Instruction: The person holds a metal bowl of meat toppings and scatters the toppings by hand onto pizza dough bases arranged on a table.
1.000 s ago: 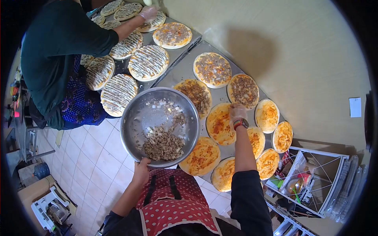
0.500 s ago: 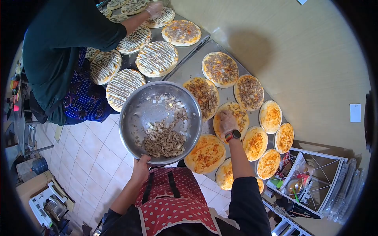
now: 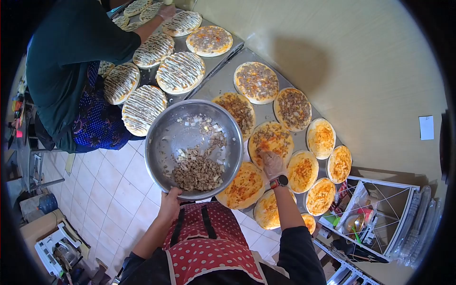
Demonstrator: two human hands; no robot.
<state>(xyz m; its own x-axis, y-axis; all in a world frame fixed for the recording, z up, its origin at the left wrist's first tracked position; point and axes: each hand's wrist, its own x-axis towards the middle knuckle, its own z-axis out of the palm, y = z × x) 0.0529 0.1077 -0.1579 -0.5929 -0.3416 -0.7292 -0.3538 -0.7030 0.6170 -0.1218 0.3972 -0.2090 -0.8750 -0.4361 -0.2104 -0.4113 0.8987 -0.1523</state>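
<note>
A large steel bowl (image 3: 156,156) holds a heap of crumbly ground meat with pale chopped bits (image 3: 197,171). My left hand (image 3: 169,203) grips its near rim, thumb over the edge. My right hand (image 3: 274,166), in a clear glove with a watch at the wrist, reaches over the near edge of a round pizza (image 3: 270,137). Its fingers are stretched out onto the orange sauce, and meat crumbs lie over the pizza's far part. Around it sit pizzas with sauce only, such as one pizza base (image 3: 302,171), and others covered in meat, such as a topped pizza (image 3: 256,81).
A co-worker in a dark green top (image 3: 76,71) stands at the left, a gloved hand (image 3: 166,11) over pizzas striped with white sauce (image 3: 180,72). The metal table (image 3: 216,78) meets a wall at the right. A white wire rack (image 3: 403,218) stands at lower right.
My right hand has drawn back from the pizza's middle to its near edge, showing the meat and sauce there. The co-worker's hand has moved left. The view has shifted slightly.
</note>
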